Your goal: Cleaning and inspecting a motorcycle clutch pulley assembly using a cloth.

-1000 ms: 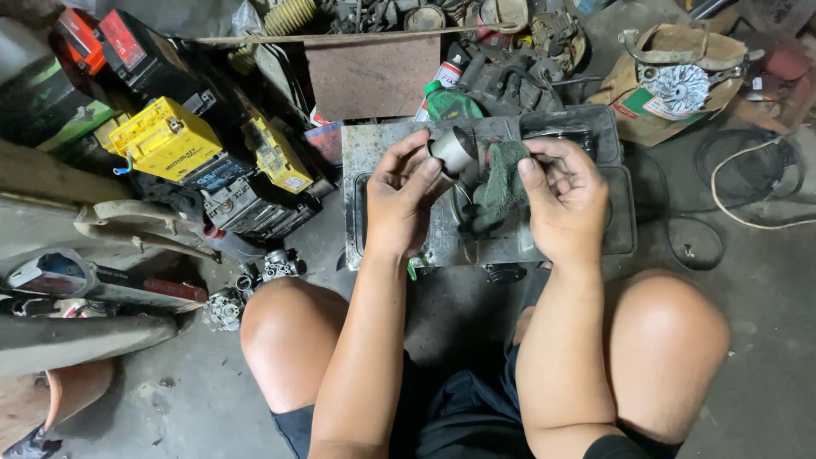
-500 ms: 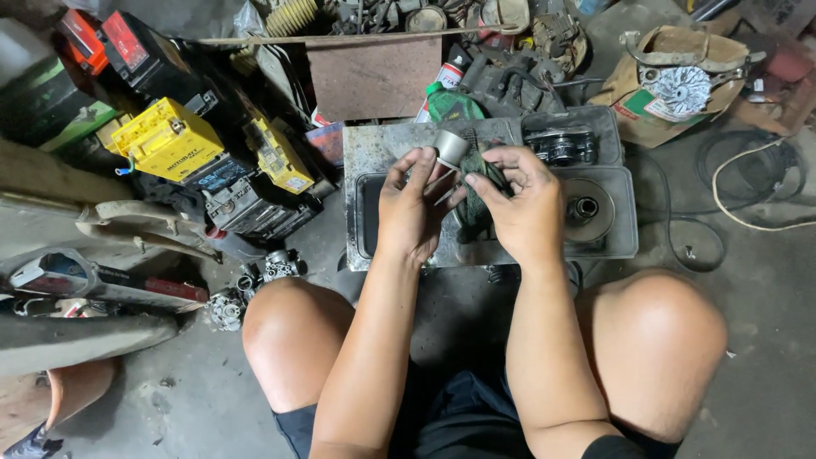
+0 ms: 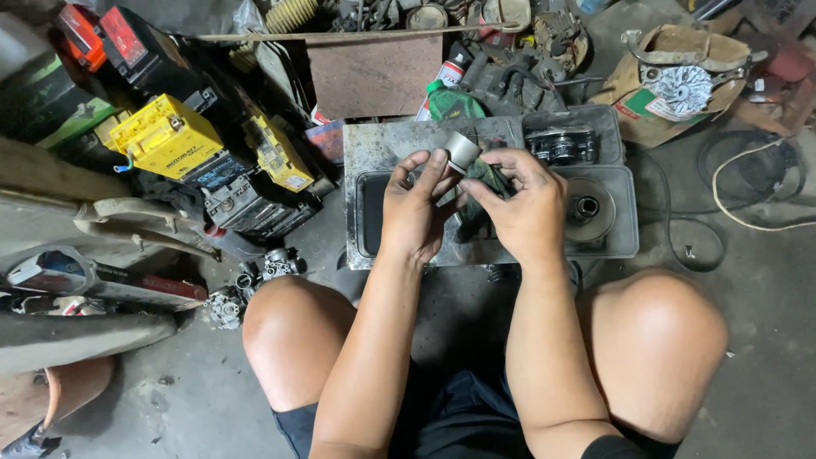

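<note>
Fingers: the left hand pinches a short grey metal sleeve at its fingertips; the right hand is closed round a dark green rag, fingertips touching the sleeve's lower side.
Sleeve: held tilted in the air, between both hands, above the tray.
Directly below the fingers: a shallow grey metal tray on the floor, grimy, with a dark recess under the left hand.
Right of the fingers: a round pulley disc lying in the tray; beyond it, a black cylindrical part in the tray's far corner.
Risk: the grip is a fingertip pinch only, so I judge the sleeve could slip if the rag pushes sideways, and drop onto the tray or roll among the clutter.
Beyond the fingers: a green-capped bottle and a rusty brown plate.
Left of the fingers: yellow batteries, black battery cases, small engine parts by the left knee.
In the way: nothing between the hands; the knees hem in the tray on both sides.
</note>
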